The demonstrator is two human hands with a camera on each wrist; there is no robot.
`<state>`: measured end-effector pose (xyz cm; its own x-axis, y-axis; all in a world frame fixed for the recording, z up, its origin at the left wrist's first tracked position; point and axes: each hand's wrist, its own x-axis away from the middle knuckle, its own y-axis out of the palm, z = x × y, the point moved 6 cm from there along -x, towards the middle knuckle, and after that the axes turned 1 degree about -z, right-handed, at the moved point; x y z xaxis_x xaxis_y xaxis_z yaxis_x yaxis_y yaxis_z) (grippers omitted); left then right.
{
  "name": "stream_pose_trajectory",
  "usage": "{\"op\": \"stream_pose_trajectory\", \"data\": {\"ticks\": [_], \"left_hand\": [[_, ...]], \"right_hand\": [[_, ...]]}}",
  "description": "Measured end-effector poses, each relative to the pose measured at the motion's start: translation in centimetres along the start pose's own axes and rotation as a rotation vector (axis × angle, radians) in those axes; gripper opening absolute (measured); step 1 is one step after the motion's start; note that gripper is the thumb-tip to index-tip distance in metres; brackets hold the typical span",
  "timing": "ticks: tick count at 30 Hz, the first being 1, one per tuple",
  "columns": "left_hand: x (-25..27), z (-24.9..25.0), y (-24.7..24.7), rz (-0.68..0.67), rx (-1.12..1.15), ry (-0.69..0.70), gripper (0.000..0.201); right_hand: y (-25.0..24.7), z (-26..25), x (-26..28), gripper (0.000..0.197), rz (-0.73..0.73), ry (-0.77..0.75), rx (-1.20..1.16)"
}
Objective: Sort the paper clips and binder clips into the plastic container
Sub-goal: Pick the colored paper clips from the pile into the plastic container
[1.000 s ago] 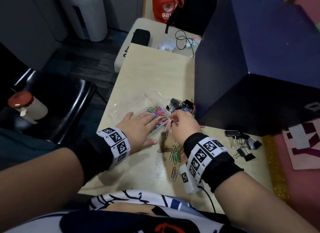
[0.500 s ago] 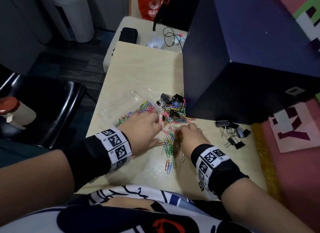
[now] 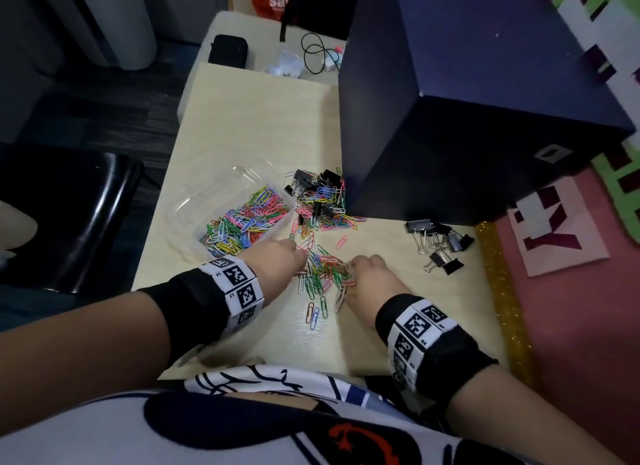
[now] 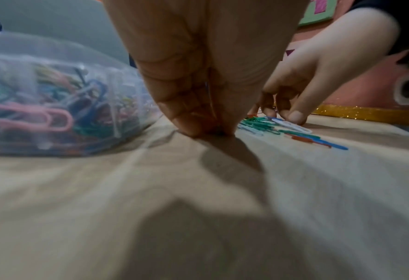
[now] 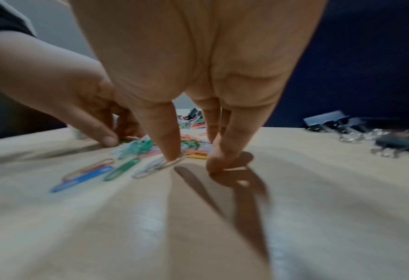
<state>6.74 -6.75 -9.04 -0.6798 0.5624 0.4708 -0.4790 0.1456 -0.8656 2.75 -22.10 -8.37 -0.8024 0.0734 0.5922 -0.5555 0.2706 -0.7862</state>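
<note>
A clear plastic container [image 3: 239, 173] on the table holds many coloured paper clips [image 3: 246, 218]. A small loose pile of paper clips [image 3: 325, 272] lies between my hands. My left hand [image 3: 299, 256] has its fingertips [image 4: 193, 125] bunched on the table at the pile's left edge, pinching at clips. At the pile's right edge my right hand [image 3: 353, 269] curls over the clips, its thumb [image 5: 167, 144] pressing a white clip [image 5: 155, 166]. A mixed heap of binder clips and paper clips [image 3: 322, 201] lies beyond. More black binder clips [image 3: 440, 243] sit to the right.
A large dark blue box [image 3: 467, 118] stands on the table's right half, right behind the mixed heap. A few stray clips [image 3: 315, 314] lie near the front edge. A black chair [image 3: 69, 215] is at the left, and a pink mat [image 3: 571, 326] at the right.
Both hands have come back from the container's edge to the nearer loose pile. The left hand, flat before, now has curled fingers on the clips.
</note>
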Motion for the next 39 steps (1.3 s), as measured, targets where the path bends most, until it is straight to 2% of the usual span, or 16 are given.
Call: {"op": "stream_pose_trajectory", "data": {"ticks": [2,4,7,9,10,12,15,18,21,25,29,35,39], "left_hand": [[-0.3,0.2,0.0,0.013,0.054,-0.005,0.035],[-0.2,0.4,-0.4,0.06,0.111,0.009,0.058],[0.0,0.9,-0.6,0.056,0.088,0.022,0.111],[0.0,1.0,-0.4,0.018,0.007,-0.011,0.122],[-0.1,1.1,-0.2,0.006,-0.021,-0.029,0.12],[-0.3,1.2,-0.2,0.017,-0.01,-0.053,0.108],[-0.7,1.0,-0.5,0.025,0.084,-0.093,0.082],[-1.2,0.8,-0.8,-0.018,0.094,-0.113,0.053],[-1.3,0.8,-0.9,-0.029,0.091,-0.091,0.034],[-1.2,0.6,-1.2,0.005,0.091,-0.059,0.025],[-0.8,0.0,-2.0,0.088,0.151,-0.055,0.025],[1.3,-1.9,-4.9,0.338,0.331,-0.063,0.025],[3.5,-4.9,-6.4,0.477,0.43,-0.137,0.024]], "right_hand": [[0.4,-0.5,0.1,0.048,0.004,-0.045,-0.026],[0.2,-0.6,0.0,0.056,0.031,-0.038,-0.05],[-0.1,-0.8,-0.4,0.095,0.051,-0.085,-0.097],[0.3,-1.8,-0.4,0.115,0.012,-0.158,-0.048],[0.7,-2.1,-0.4,0.117,0.0,-0.185,-0.01],[1.0,-2.6,-0.7,0.105,0.01,-0.217,0.011],[0.8,-2.8,-1.2,0.065,0.059,-0.255,-0.021],[0.2,-2.7,-1.7,0.038,0.071,-0.284,-0.033],[-0.3,-2.5,-2.2,0.032,0.051,-0.276,-0.057],[-0.7,-2.2,-2.9,0.03,0.05,-0.233,-0.079],[-2.1,-2.3,-3.3,0.02,0.102,-0.185,-0.08],[-5.9,-4.7,-3.4,0.014,0.198,-0.2,-0.142],[-7.8,-8.3,-4.0,0.012,0.274,-0.282,-0.203]]}}
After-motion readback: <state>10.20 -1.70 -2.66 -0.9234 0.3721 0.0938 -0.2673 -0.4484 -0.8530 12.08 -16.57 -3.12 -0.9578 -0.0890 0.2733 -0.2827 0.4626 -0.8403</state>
